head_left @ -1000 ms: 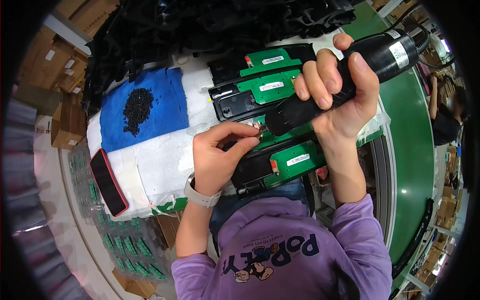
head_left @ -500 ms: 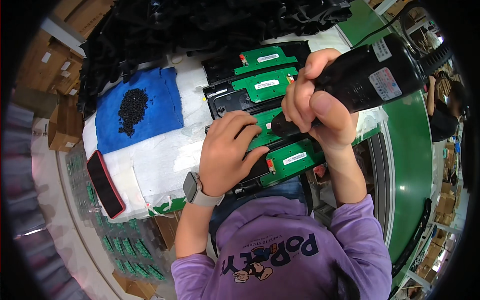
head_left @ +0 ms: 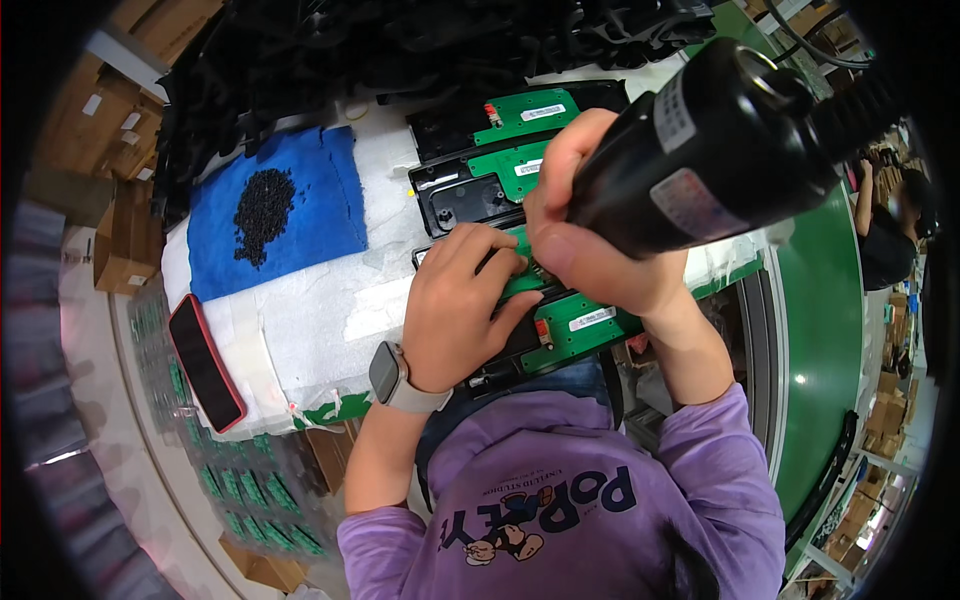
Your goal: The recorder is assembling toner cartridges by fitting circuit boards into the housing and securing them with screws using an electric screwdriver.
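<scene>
My right hand (head_left: 590, 225) is wrapped round a thick black corded electric screwdriver (head_left: 690, 150). Its tip is hidden behind my fingers, above the third green circuit board in a row. Against that board (head_left: 522, 285) and its black plastic housing rests my left hand (head_left: 455, 300), fingers bent and the thumb held apart from them. Closest to me lies another housing with a green board (head_left: 585, 325) that has a white label and a red-and-white part. Farther back are two more black housings with green boards (head_left: 530, 112), partly covered by my right hand.
A blue cloth (head_left: 325, 200) with a heap of small black screws (head_left: 265, 215) lies on the white-covered table (head_left: 300, 340). A red-edged phone (head_left: 208, 365) sits at the left edge. Black plastic parts (head_left: 400, 50) are piled behind. On the right are a green surface (head_left: 825, 330) and another person (head_left: 890, 235).
My right hand has shifted left, and the screwdriver has tilted more upright, its rear end swinging toward me. The screwdriver's tip has gone out of sight. My left hand has barely moved.
</scene>
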`<action>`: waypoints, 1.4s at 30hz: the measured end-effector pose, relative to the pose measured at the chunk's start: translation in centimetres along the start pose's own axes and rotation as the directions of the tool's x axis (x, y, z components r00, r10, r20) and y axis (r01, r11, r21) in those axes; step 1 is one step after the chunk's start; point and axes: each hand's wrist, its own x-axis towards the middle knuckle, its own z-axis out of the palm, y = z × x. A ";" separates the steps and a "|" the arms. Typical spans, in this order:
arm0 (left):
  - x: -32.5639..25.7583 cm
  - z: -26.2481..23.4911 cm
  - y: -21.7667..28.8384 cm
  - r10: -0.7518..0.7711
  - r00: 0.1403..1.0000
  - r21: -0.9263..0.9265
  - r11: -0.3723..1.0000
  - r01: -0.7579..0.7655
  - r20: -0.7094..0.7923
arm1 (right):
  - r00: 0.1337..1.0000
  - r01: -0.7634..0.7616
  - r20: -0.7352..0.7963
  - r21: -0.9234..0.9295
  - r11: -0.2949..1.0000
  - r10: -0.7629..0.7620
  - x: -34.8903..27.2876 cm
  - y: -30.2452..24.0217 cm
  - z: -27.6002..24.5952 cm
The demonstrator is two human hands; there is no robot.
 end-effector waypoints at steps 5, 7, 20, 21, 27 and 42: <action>-0.2 0.3 -0.2 0.019 1.000 -0.007 1.000 -0.019 -0.019 | 0.996 0.078 0.054 -0.111 0.991 -0.073 -0.4 0.4 -0.4; -0.1 -0.1 0.1 0.006 1.000 -0.003 1.000 -0.006 -0.009 | 0.992 0.114 0.071 -0.130 0.985 -0.106 -0.2 0.1 -0.5; -1.6 -12.1 -7.9 -0.345 0.840 0.694 0.474 0.541 -0.419 | 0.969 0.169 0.057 0.546 0.821 -0.238 -1.2 -3.1 -7.4; -2.2 -12.5 -9.3 -0.426 0.818 0.740 0.386 0.550 -0.385 | 0.982 0.172 -0.022 0.508 0.844 -0.187 -1.7 -3.3 -7.1; -2.3 -13.2 -10.6 -0.493 0.796 0.628 0.506 0.591 -0.352 | 0.981 0.167 0.007 0.492 0.855 -0.195 -2.9 -2.8 -7.7; -1.1 -10.8 -8.4 -0.616 0.696 -0.312 0.787 0.532 -0.369 | 0.981 0.184 -0.010 0.361 0.914 -0.194 -2.6 -2.6 -6.4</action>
